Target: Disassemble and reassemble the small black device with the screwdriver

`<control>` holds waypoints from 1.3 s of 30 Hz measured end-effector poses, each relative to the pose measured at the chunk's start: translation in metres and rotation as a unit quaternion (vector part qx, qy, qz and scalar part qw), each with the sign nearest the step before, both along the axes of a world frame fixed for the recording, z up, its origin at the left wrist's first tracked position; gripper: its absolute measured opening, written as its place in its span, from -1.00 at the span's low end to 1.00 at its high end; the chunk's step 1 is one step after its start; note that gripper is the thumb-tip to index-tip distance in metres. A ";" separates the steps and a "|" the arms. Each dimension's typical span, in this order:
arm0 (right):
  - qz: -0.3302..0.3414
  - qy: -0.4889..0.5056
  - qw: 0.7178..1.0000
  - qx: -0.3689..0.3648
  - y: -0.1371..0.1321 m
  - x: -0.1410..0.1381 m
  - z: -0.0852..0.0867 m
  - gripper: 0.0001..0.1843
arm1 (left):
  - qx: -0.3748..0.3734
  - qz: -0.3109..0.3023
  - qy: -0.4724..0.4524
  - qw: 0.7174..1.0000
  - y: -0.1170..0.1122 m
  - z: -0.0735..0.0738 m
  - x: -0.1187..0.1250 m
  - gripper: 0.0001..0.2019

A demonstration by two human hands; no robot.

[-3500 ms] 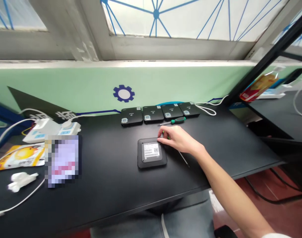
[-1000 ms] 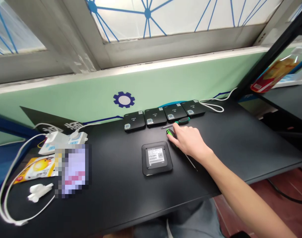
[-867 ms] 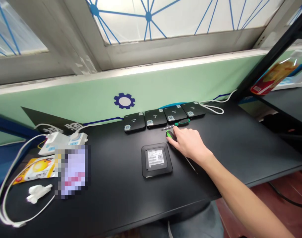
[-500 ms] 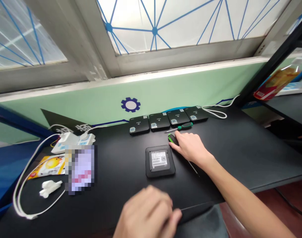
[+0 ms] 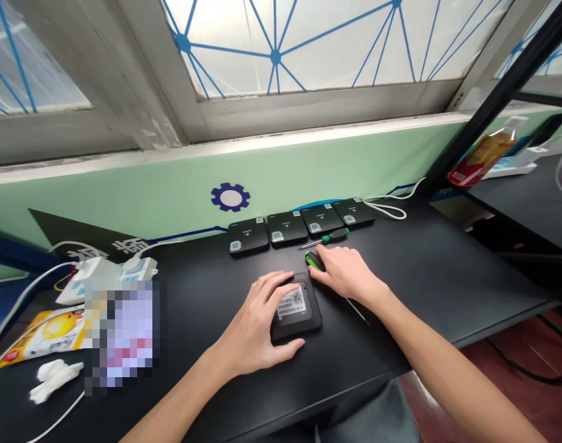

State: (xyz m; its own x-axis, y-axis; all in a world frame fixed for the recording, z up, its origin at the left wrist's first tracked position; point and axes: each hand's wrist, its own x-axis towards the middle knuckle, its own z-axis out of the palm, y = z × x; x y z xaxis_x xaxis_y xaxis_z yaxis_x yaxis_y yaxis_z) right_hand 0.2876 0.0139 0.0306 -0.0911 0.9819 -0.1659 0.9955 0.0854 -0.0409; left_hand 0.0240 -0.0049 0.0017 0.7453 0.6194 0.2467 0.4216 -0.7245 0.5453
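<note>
My left hand (image 5: 250,323) lies over a black square device (image 5: 295,326), with its fingers across the top and its thumb at the near edge. A white barcode label (image 5: 292,303) shows between my fingers. To the right, my right hand (image 5: 346,277) closes over a screwdriver (image 5: 314,261) with a green and black handle, and its thin shaft runs out under my palm toward the lower right. A second green-handled screwdriver (image 5: 329,237) lies just beyond my right fingers. Several similar black devices (image 5: 287,227) stand in a row along the wall.
A white power strip (image 5: 106,272) with plugged-in cables and a snack packet (image 5: 45,332) lie at the left, beside a pixelated patch (image 5: 121,335). A white object (image 5: 54,380) lies near the front edge. A shelf with a bag (image 5: 479,161) stands at the right.
My left hand has come in from the lower edge and now covers the square device. My right hand stays on the screwdriver. The view has shifted slightly.
</note>
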 end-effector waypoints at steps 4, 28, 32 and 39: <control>-0.001 0.015 1.000 0.005 0.000 0.001 -0.002 -0.58 | -0.030 0.010 -0.006 0.999 0.007 -0.002 -0.004 -0.11; -0.098 0.769 0.630 -0.055 0.002 0.006 0.017 -0.62 | -0.014 0.029 -0.004 0.999 0.005 -0.005 -0.004 -0.16; -0.130 0.776 0.613 -0.069 0.006 0.009 0.016 -0.65 | -0.019 0.033 -0.006 0.999 0.004 -0.001 -0.003 -0.10; -0.200 0.748 0.627 -0.082 0.005 0.000 0.004 -0.68 | -0.029 0.047 -0.030 0.998 0.005 -0.003 -0.003 0.01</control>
